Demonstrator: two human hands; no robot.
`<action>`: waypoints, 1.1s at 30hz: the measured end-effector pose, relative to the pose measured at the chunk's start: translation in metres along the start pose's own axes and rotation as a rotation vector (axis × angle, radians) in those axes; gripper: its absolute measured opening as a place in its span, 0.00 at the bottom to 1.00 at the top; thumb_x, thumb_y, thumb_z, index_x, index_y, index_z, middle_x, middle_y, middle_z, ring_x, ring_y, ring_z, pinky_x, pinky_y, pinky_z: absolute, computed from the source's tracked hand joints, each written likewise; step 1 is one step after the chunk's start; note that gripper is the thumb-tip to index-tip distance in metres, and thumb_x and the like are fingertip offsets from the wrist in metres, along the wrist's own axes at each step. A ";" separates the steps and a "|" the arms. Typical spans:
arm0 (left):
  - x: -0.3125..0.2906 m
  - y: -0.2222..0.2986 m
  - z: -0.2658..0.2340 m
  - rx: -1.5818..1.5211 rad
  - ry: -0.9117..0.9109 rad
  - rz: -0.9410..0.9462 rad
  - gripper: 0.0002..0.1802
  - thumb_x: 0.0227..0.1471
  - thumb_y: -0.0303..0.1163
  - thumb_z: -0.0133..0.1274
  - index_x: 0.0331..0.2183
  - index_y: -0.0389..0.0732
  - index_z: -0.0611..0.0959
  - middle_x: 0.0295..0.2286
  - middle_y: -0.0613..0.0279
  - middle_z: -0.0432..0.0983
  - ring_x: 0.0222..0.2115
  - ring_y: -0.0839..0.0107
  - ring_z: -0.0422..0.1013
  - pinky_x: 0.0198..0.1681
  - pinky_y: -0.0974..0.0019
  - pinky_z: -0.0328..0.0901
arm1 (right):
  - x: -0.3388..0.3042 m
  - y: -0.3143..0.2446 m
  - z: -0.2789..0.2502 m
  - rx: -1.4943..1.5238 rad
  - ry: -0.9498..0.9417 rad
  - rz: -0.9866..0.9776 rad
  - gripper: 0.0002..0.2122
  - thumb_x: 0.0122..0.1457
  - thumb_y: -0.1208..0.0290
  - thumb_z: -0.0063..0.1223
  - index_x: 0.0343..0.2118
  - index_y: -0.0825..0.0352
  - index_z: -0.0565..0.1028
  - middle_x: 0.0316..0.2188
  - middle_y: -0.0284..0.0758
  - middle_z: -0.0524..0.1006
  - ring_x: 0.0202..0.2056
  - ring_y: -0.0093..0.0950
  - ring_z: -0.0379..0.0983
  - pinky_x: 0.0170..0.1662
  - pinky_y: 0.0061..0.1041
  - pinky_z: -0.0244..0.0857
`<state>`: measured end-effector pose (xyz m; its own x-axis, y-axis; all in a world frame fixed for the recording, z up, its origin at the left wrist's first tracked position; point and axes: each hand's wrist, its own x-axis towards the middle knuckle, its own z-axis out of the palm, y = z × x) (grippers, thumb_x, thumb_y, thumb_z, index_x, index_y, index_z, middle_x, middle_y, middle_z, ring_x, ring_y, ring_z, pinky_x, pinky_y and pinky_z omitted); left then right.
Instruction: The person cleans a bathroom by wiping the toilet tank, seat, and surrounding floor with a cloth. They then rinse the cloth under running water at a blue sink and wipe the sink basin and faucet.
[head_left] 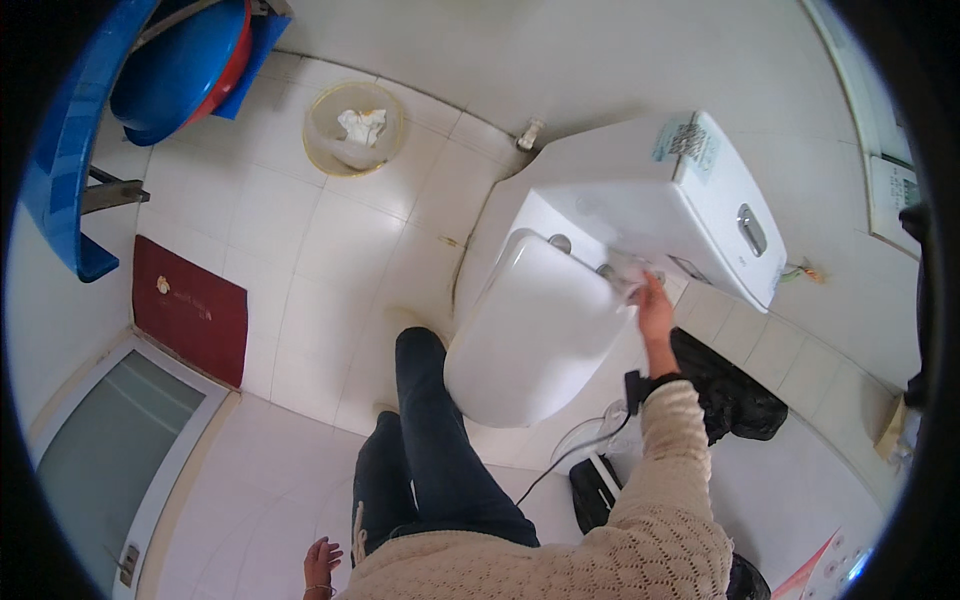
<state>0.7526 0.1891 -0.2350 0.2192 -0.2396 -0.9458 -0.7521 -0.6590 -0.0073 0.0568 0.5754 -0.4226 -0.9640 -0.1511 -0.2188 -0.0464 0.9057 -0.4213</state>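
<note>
My right hand [656,310] reaches to the rear of a white toilet. Its fingers are closed on a thin, pale, crumpled sheet [628,268], partly blurred, against the ledge beside the lid hinges. The rounded white lid [530,330] is down. Behind it rises the toilet's white tank [640,190], with an oval flush button [751,230] on top. A black band with a cable circles my right wrist. Low at the left, my left hand [322,565] hangs beside my leg, holding nothing, with its fingers apart.
A bin [318,150] with white paper inside stands on the tiled floor beyond the toilet. Blue and red basins [185,85] are at the upper left, above a dark red mat [190,310]. A glazed door [115,440] lies lower left; black bags [725,390] sit right of my arm.
</note>
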 end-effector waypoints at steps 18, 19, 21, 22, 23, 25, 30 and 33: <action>0.020 -0.031 -0.006 -0.173 -0.063 0.143 0.22 0.59 0.40 0.48 0.50 0.37 0.72 0.38 0.55 0.78 0.34 0.69 0.75 0.34 0.70 0.69 | 0.145 -0.259 -0.108 -0.576 0.346 -0.660 0.12 0.55 0.74 0.45 0.39 0.63 0.78 0.41 0.40 0.75 0.46 0.41 0.69 0.54 0.36 0.60; 0.028 -0.031 -0.009 -0.180 -0.064 0.151 0.22 0.59 0.41 0.48 0.50 0.37 0.72 0.38 0.55 0.78 0.34 0.69 0.75 0.33 0.70 0.69 | 0.142 -0.259 -0.105 -0.629 0.316 -0.679 0.11 0.54 0.74 0.44 0.38 0.63 0.78 0.40 0.39 0.76 0.46 0.39 0.69 0.53 0.36 0.61; 0.041 -0.036 -0.018 -0.205 -0.056 0.163 0.22 0.59 0.41 0.49 0.50 0.37 0.72 0.38 0.55 0.78 0.34 0.69 0.75 0.33 0.71 0.69 | 0.124 -0.263 -0.095 -0.730 0.249 -0.726 0.11 0.52 0.73 0.44 0.35 0.62 0.78 0.39 0.38 0.76 0.46 0.37 0.70 0.52 0.36 0.62; 0.048 -0.039 -0.023 -0.220 -0.052 0.182 0.23 0.59 0.41 0.49 0.50 0.37 0.72 0.38 0.56 0.78 0.33 0.70 0.75 0.32 0.71 0.69 | 0.114 -0.272 -0.092 -0.804 0.173 -0.678 0.11 0.52 0.73 0.45 0.35 0.62 0.79 0.40 0.37 0.77 0.47 0.35 0.69 0.53 0.35 0.61; 0.051 -0.040 -0.030 -0.240 -0.050 0.203 0.23 0.59 0.41 0.49 0.50 0.37 0.72 0.37 0.56 0.78 0.33 0.70 0.75 0.32 0.71 0.69 | 0.103 -0.283 -0.087 -0.873 0.096 -0.629 0.11 0.53 0.72 0.45 0.36 0.61 0.79 0.41 0.36 0.77 0.48 0.34 0.69 0.55 0.35 0.60; 0.056 -0.040 -0.042 -0.281 -0.045 0.254 0.23 0.58 0.41 0.49 0.50 0.38 0.72 0.37 0.56 0.78 0.32 0.70 0.75 0.32 0.71 0.68 | 0.090 -0.301 -0.081 -0.896 0.029 -0.569 0.12 0.55 0.71 0.44 0.38 0.60 0.79 0.44 0.35 0.75 0.51 0.33 0.67 0.57 0.34 0.57; 0.077 -0.031 -0.071 -0.344 -0.013 0.267 0.22 0.57 0.41 0.50 0.49 0.38 0.73 0.35 0.57 0.78 0.29 0.71 0.75 0.27 0.71 0.67 | 0.122 -0.242 -0.067 -0.403 0.116 -0.473 0.17 0.60 0.69 0.40 0.51 0.56 0.73 0.56 0.36 0.68 0.57 0.33 0.62 0.63 0.32 0.47; 0.085 -0.034 -0.082 -0.289 0.048 0.210 0.22 0.57 0.40 0.50 0.49 0.37 0.73 0.34 0.57 0.78 0.28 0.71 0.75 0.26 0.71 0.66 | 0.134 -0.257 -0.053 -0.686 0.001 -0.542 0.15 0.59 0.68 0.42 0.47 0.56 0.76 0.52 0.33 0.71 0.55 0.33 0.63 0.61 0.33 0.51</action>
<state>0.8480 0.1327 -0.2887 0.1123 -0.4200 -0.9006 -0.5786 -0.7645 0.2844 -0.0747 0.3435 -0.2970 -0.7637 -0.6299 -0.1414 -0.6455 0.7477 0.1559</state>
